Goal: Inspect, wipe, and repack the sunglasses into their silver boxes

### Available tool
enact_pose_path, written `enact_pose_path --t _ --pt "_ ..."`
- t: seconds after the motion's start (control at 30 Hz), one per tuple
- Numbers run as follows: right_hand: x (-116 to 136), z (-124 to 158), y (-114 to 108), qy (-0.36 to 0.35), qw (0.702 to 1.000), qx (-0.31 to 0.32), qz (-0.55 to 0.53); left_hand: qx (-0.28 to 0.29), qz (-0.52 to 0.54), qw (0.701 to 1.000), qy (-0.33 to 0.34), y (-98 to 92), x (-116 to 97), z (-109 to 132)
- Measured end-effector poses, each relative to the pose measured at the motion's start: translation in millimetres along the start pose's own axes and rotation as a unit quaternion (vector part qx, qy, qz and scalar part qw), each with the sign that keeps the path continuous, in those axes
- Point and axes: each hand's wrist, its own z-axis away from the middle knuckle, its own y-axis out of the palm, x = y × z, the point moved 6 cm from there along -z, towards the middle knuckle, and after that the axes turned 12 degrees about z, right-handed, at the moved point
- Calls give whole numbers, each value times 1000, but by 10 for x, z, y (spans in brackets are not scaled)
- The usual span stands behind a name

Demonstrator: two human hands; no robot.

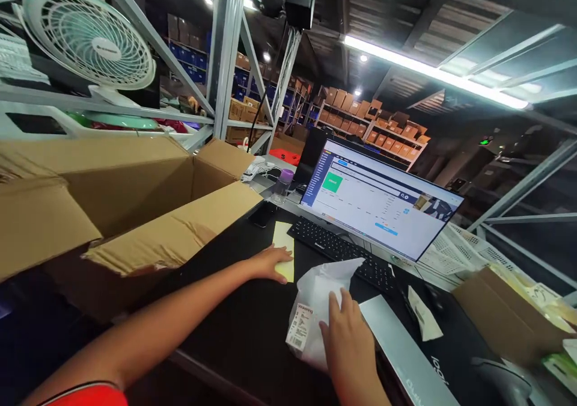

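Note:
My left hand (269, 264) lies over a pale yellow slip of paper (283, 235) on the desk, its fingers and thumb apart. The slip's lower part is partly covered by that hand. My right hand (352, 341) rests on a white plastic bag (318, 282), fingers spread across its surface. On the bag's lower left is a white label with "Wokering" print and a barcode (300, 326). The bag's contents are hidden. Right of it lies a flat silver-grey box (401, 349).
A large opened cardboard box (148, 237) stands at left, a fan (90, 39) above it. Behind the hands are a black keyboard (338, 249), a lit monitor (378, 198) and a purple-lidded bottle (283, 184). A barcode scanner (505, 382) and another carton (500, 316) sit at right.

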Motion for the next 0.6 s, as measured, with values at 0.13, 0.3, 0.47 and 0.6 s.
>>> enact_pose_path --t 0.13,0.3,0.47,0.6 --pt "373 -359 -195 -114 986 -18 -123 -13 14 1000 16 30 137 -49" --pt "654 -1000 51 -115 983 -7 -143 -33 30 999 22 48 178 -72" --pt "761 -1231 305 -110 985 14 -131 -21 31 999 34 75 161 -60" --pt "753 -1336 377 -118 986 27 -119 -19 34 999 37 87 177 -72"
